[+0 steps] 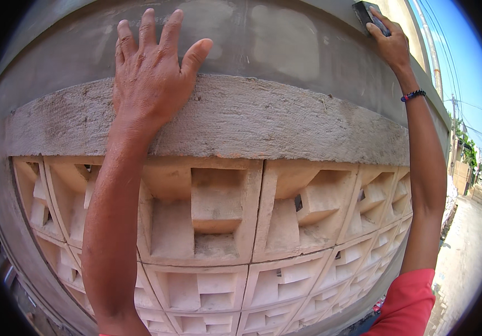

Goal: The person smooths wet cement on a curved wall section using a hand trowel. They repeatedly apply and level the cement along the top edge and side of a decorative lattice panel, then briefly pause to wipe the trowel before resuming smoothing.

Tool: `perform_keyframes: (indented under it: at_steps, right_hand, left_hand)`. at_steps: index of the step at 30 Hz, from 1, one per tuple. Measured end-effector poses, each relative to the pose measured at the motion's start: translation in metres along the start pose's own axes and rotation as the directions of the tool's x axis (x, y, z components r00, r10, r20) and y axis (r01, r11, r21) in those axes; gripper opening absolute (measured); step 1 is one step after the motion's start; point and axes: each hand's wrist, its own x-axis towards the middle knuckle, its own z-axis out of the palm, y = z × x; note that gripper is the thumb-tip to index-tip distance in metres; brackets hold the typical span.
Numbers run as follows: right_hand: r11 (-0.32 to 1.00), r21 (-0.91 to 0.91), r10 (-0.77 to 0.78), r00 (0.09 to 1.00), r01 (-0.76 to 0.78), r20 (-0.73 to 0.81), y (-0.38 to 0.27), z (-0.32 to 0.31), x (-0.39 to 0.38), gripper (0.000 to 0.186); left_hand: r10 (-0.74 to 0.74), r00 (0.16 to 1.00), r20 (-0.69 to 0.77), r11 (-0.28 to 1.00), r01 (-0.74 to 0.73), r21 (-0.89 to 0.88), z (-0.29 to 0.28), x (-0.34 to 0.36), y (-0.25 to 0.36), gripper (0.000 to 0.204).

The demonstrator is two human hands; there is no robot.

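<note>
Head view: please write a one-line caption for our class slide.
Right hand gripping a dark block at a grey wall, left hand spread above pale openwork blocks.

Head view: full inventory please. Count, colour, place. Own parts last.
Rectangular handheld block: 1, near-black, in the right hand at the upper right
Smooth plaster wall: 1, grey, across the top
Rough cement band: 1, lighter grey, below the smooth plaster
Ventilation blocks: many, cream, in rows below the band
Poles: at least 2, pale and dark, right
Overhead wires: several, dark, against the sky
Sky: blue, upper right
Foliage: green, far right
Pavement: pale, lower right
Bracelet: 1, dark with red, right wrist
Sleeve: 1, red, lower right
Left hand: 1, bare, spread at the upper left
Right hand: 1, bare, upper right
</note>
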Motion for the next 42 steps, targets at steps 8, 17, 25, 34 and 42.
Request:
perform_keyframes:
  at_steps: [8, 17, 25, 34, 42]
  right_hand:
    - [0.996, 0.074, 0.05, 0.993, -0.042, -0.107, -0.089, 0.022, 0.023, 0.044]
    - [0.928, 0.194, -0.29, 0.944, 0.318, -0.159, -0.106, 0.025, 0.022, 0.04]
    - [0.89, -0.184, 0.391, 0.906, -0.417, -0.163, 0.023, -0.005, -0.013, 0.05]
    - [0.98, 0.194, -0.051, 0.999, 0.051, -0.005, -0.197, 0.01, 0.026, 0.037]
    - [0.947, -0.034, 0.31, 0.938, -0.318, -0.157, 0.023, -0.024, -0.019, 0.042]
  left_hand:
    - [-0.036, 0.998, 0.057, 0.998, 0.039, -0.052, -0.008, 0.003, 0.005, 0.075]
    - [0.016, 0.997, 0.074, 1.0, -0.017, 0.014, -0.01, 0.004, -0.007, 0.074]
    - [-0.006, 0.99, 0.142, 1.0, 0.005, 0.001, -0.016, 0.008, 0.013, 0.073]
    - [0.008, 0.976, 0.218, 1.0, -0.01, 0.006, -0.023, 0.008, 0.003, 0.071]
    - [0.005, 0.974, 0.226, 1.0, -0.009, 0.018, -0.026, 0.011, 0.007, 0.072]
